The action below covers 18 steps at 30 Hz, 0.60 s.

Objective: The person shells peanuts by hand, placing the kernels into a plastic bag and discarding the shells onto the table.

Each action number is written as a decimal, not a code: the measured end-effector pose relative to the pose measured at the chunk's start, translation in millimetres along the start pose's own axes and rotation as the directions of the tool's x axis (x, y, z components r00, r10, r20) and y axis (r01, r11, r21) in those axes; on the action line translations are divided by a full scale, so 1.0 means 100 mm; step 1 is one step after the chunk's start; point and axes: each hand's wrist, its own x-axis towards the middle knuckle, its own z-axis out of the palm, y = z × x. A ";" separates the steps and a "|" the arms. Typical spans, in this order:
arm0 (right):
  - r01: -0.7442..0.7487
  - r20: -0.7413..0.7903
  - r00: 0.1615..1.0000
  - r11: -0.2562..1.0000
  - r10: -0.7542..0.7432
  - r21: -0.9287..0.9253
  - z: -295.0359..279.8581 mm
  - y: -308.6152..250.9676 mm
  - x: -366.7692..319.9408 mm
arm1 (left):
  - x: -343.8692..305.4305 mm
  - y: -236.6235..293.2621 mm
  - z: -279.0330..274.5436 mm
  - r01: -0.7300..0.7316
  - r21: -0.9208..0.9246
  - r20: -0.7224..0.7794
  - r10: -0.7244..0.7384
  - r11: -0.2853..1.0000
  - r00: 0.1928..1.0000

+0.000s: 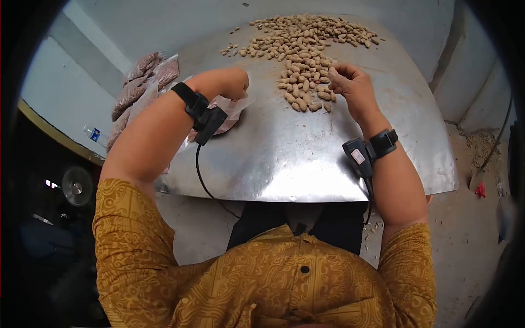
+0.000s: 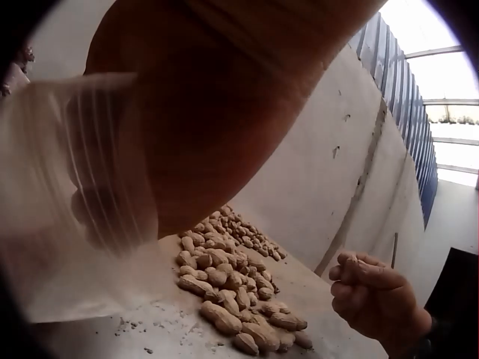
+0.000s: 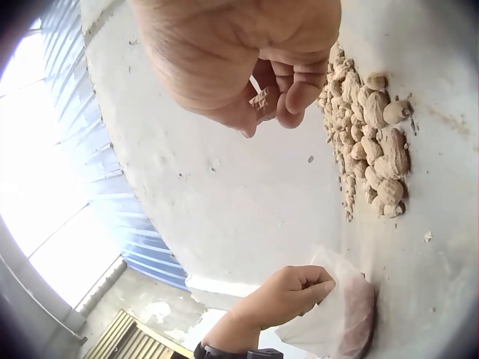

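Observation:
My left hand point(image 1: 227, 83) grips the top of a clear plastic bag point(image 1: 229, 112) that hangs down to the metal table. In the right wrist view the lower part of this bag point(image 3: 358, 318) looks reddish with its contents. Most of my left fingers show only through the bag's film in the left wrist view. My right hand point(image 1: 353, 90) is raised at the right side of a heap of unshelled peanuts point(image 1: 303, 74). Between its thumb and fingers it pinches a peanut shell point(image 3: 260, 98) with a netted surface, partly hidden by the fingers.
Filled bags point(image 1: 134, 90) of reddish kernels are stacked at the table's left edge, with a plastic bottle point(image 1: 95, 134) beside them. The shiny metal table point(image 1: 306, 158) has its front edge close to my body. A wall point(image 2: 314, 164) stands behind the peanuts.

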 end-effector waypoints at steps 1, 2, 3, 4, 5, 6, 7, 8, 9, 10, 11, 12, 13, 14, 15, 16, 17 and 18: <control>0.003 0.007 1.000 1.000 -0.003 -0.014 0.01 -0.01 -0.01 | 0.00 -0.02 0.02 0.012 0.018 0.019 -0.012 1.000 1.000; 0.006 0.014 1.000 1.000 -0.005 -0.029 0.01 -0.01 -0.01 | 0.01 -0.04 0.04 0.022 0.036 0.037 -0.023 0.999 0.999; 0.007 0.023 1.000 0.999 -0.006 -0.036 0.00 0.01 0.00 | 0.00 -0.03 0.05 0.014 0.088 0.046 -0.018 0.996 0.999; 0.009 0.030 1.000 0.999 -0.008 -0.042 -0.01 0.05 0.02 | 0.00 -0.02 0.06 0.005 0.142 0.054 -0.013 0.990 0.998; 0.011 0.037 0.999 0.999 -0.009 -0.047 -0.02 0.07 0.02 | 0.00 -0.01 0.07 -0.005 0.196 0.063 -0.008 0.981 0.998; 0.013 0.029 1.000 0.998 -0.011 -0.056 -0.02 0.07 0.01 | -0.02 0.00 0.05 -0.022 0.193 0.071 0.009 0.981 0.997; 0.014 0.022 1.000 0.998 -0.013 -0.064 -0.01 0.05 0.01 | -0.05 0.02 0.04 -0.039 0.189 0.079 0.024 0.981 0.997; 0.015 0.015 1.000 0.997 -0.014 -0.073 0.00 0.04 0.00 | -0.06 0.03 0.03 -0.056 0.185 0.087 0.040 0.981 0.995; 0.022 0.020 1.000 0.997 -0.020 -0.071 0.01 0.02 -0.01 | -0.10 0.09 -0.01 -0.035 0.213 0.102 0.013 0.976 0.995; 0.029 0.024 0.999 0.997 -0.027 -0.071 0.02 0.00 -0.01 | -0.15 0.18 -0.07 -0.015 0.240 0.116 -0.014 0.971 0.993; 0.037 0.029 0.999 0.997 -0.035 -0.073 0.02 0.00 -0.02 | -0.20 0.25 -0.12 0.005 0.266 0.126 -0.040 0.964 0.991; 0.030 0.064 0.998 0.997 -0.025 -0.077 0.01 0.01 -0.01 | -0.26 0.30 -0.16 0.039 0.258 0.099 -0.067 0.965 0.993; 0.021 0.097 0.995 0.996 -0.013 -0.082 0.01 0.03 0.00 | -0.32 0.35 -0.19 0.072 0.249 0.073 -0.092 0.966 0.993; 0.013 0.130 0.991 0.996 -0.001 -0.087 0.00 0.06 0.00 | -0.35 0.39 -0.21 0.103 0.237 0.046 -0.117 0.966 0.992; 0.017 0.134 0.991 0.996 -0.005 -0.087 0.01 0.08 0.01 | -0.35 0.41 -0.24 0.096 0.228 0.034 -0.107 0.969 0.994; 0.021 0.139 0.990 0.996 -0.009 -0.086 0.03 0.10 0.01 | -0.35 0.43 -0.27 0.090 0.218 0.023 -0.097 0.972 0.995; 0.027 0.144 0.989 0.996 -0.014 -0.086 0.04 0.11 0.02 | -0.35 0.44 -0.29 0.084 0.208 0.010 -0.089 0.974 0.996; 0.033 0.152 0.988 0.995 -0.019 -0.090 0.05 0.10 0.02 | -0.38 0.48 -0.35 0.051 0.189 -0.071 -0.038 0.981 0.997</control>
